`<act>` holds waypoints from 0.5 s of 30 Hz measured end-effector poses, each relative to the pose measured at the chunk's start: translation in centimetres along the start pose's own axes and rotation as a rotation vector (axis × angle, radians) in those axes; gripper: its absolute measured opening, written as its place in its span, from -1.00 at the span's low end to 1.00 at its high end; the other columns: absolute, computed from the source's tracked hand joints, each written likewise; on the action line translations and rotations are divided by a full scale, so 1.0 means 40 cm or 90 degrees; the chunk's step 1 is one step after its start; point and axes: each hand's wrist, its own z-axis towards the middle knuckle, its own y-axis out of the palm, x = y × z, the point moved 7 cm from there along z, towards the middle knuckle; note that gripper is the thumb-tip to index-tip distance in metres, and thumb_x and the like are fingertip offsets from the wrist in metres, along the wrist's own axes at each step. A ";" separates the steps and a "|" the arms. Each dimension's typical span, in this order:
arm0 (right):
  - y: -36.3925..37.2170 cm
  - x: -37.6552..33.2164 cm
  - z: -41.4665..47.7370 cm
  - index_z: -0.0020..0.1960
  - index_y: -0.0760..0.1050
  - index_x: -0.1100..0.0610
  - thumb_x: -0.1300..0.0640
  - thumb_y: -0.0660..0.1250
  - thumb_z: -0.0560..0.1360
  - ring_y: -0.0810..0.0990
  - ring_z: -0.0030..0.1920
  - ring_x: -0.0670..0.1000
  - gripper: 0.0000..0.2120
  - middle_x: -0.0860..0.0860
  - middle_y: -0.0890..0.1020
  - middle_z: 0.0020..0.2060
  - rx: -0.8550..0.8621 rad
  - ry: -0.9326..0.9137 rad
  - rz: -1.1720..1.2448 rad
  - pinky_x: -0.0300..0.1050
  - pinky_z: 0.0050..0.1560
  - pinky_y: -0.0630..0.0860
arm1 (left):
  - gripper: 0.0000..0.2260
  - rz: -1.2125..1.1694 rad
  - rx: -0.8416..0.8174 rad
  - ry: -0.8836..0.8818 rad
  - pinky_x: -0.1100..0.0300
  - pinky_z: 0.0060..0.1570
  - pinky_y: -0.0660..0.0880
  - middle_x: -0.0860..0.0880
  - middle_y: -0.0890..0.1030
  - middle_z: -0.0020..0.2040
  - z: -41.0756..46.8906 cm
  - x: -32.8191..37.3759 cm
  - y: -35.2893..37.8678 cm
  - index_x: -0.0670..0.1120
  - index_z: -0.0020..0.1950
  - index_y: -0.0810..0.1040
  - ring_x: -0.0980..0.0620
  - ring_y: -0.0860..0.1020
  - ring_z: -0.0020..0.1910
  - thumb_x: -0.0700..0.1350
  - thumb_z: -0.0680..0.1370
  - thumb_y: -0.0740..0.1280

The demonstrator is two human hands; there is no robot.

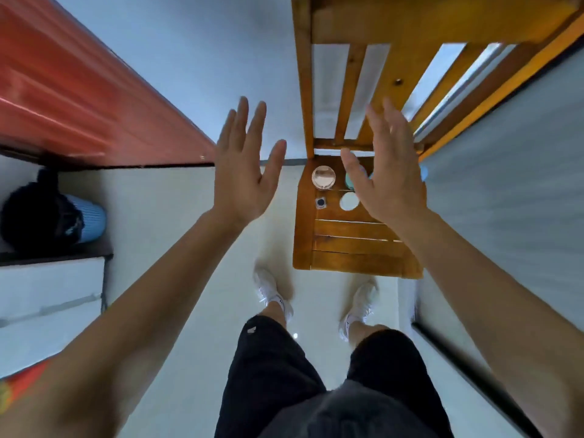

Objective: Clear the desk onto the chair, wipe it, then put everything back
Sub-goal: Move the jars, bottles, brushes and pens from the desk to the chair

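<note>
Far left, a dark bundle [38,213] on a shelf [94,249] is too blurred to name. The left hand [245,178] has its grip spread and empty. On the wooden chair [347,248] seat lie a round pink case [323,177], a small dark jar [320,202] and a white disc [349,201]. The right hand [388,184], grip also spread and empty, hides most of a teal thing [348,181].

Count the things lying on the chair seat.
4: round copper-topped jar at the back, teal thing beside it partly behind the right hand, small dark square and white disc nearer. More may be hidden.
</note>
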 end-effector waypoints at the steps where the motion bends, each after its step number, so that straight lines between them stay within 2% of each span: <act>1: -0.062 -0.049 0.023 0.61 0.11 0.00 -0.26 0.11 0.64 0.08 0.60 0.11 -0.36 0.08 0.09 0.61 0.020 -0.039 0.003 0.10 0.53 0.15 | -0.49 0.010 0.048 0.032 -0.24 0.50 0.11 -0.27 0.17 0.57 0.003 0.042 -0.089 -0.23 0.55 0.23 -0.24 0.11 0.58 -0.02 0.67 0.19; 3: -0.180 -0.150 0.065 0.62 0.11 0.02 -0.23 0.12 0.65 0.07 0.60 0.12 -0.37 0.10 0.08 0.62 0.071 -0.125 0.023 0.09 0.53 0.11 | -0.50 0.054 0.147 0.071 -0.29 0.47 0.13 -0.36 0.20 0.54 -0.015 0.107 -0.255 -0.33 0.51 0.25 -0.33 0.15 0.55 -0.07 0.66 0.21; 5: -0.280 -0.249 0.091 0.60 0.14 0.06 -0.22 0.14 0.65 0.10 0.58 0.13 -0.38 0.14 0.11 0.60 0.119 -0.200 0.062 0.08 0.52 0.13 | -0.49 0.127 0.222 0.064 -0.27 0.48 0.13 -0.34 0.19 0.55 -0.058 0.146 -0.395 -0.30 0.53 0.24 -0.32 0.14 0.56 -0.01 0.68 0.17; 7: -0.355 -0.356 0.104 0.59 0.17 0.08 -0.21 0.16 0.65 0.13 0.57 0.15 -0.38 0.16 0.13 0.60 0.145 -0.271 0.101 0.11 0.53 0.17 | -0.48 0.191 0.273 0.006 -0.18 0.52 0.07 -0.25 0.15 0.59 -0.125 0.159 -0.509 -0.21 0.58 0.20 -0.25 0.08 0.58 0.05 0.69 0.13; 10: -0.414 -0.525 0.097 0.59 0.17 0.09 -0.17 0.20 0.64 0.12 0.58 0.13 -0.38 0.14 0.11 0.60 0.123 -0.364 0.157 0.27 0.47 0.27 | -0.46 0.235 0.338 -0.103 -0.13 0.53 0.07 -0.16 0.11 0.62 -0.242 0.153 -0.651 -0.11 0.61 0.16 -0.16 0.04 0.60 0.12 0.69 0.09; 15: -0.433 -0.819 0.014 0.57 0.21 0.13 -0.11 0.24 0.64 0.16 0.56 0.11 -0.40 0.17 0.16 0.58 0.135 -0.547 0.214 0.13 0.46 0.32 | -0.44 0.277 0.454 -0.197 -0.21 0.50 0.13 -0.16 0.13 0.61 -0.448 0.107 -0.881 -0.08 0.61 0.17 -0.16 0.06 0.60 0.16 0.67 0.09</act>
